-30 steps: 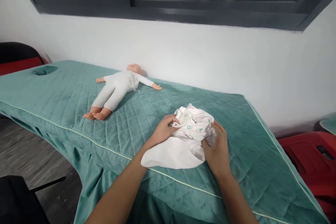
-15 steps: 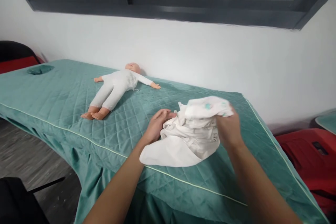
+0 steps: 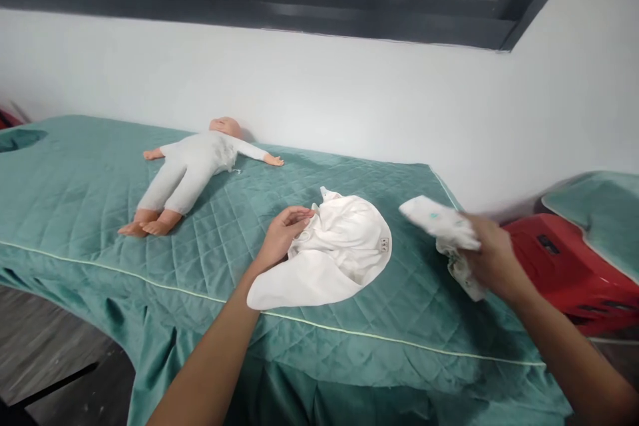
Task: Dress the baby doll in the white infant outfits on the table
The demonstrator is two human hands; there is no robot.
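A crumpled white baby garment (image 3: 344, 239) lies on the green quilted bed cover, with a small printed label on its right side. My left hand (image 3: 285, 236) is at its left edge, thumb and fingers closed on the fabric. Off to the right, my right hand (image 3: 494, 256) grips a folded white cloth (image 3: 439, 221) with pale green prints, held above the bed. A crumpled, frilly whitish piece (image 3: 459, 269) hangs beneath the same hand; whether it belongs to the printed cloth I cannot tell.
A baby doll (image 3: 192, 160) in a white suit lies on its back at the far left of the bed (image 3: 299, 363). Behind stand a white wall (image 3: 324, 93) and a dark window frame (image 3: 349, 16). A red plastic object (image 3: 564, 266) stands past the bed's right end.
My right hand has moved right, lifting the printed cloth away from the garment. My left hand remains at the garment's left edge. The view has turned somewhat right.
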